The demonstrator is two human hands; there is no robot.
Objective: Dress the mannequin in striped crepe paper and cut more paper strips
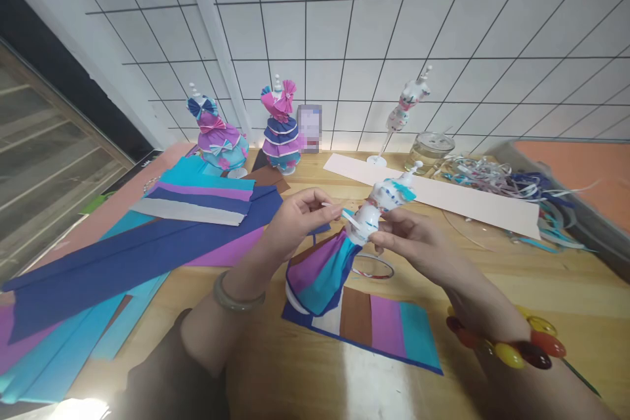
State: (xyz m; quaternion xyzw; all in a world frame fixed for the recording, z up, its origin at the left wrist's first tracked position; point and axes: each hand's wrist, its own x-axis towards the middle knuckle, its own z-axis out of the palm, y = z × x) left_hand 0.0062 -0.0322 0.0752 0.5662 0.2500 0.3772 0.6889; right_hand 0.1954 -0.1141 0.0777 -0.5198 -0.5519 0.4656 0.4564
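Observation:
A small mannequin doll (374, 210) tilts over the wooden table (275, 367), wearing a skirt of purple, teal and blue paper strips (319, 272). My left hand (295, 220) pinches a thin white strip (352, 218) that runs to the doll's waist. My right hand (418, 243) grips the doll's body at the waist from the right. Beneath the skirt lies a striped paper sheet (388, 328) of brown, purple and teal.
Long blue, purple and teal paper strips (147, 243) lie on the left. Two dressed dolls (219, 138) (281, 128) and a bare mannequin (401, 115) stand by the tiled wall. A white card (443, 193), a glass jar (429, 151) and tangled ribbon (497, 177) lie at right.

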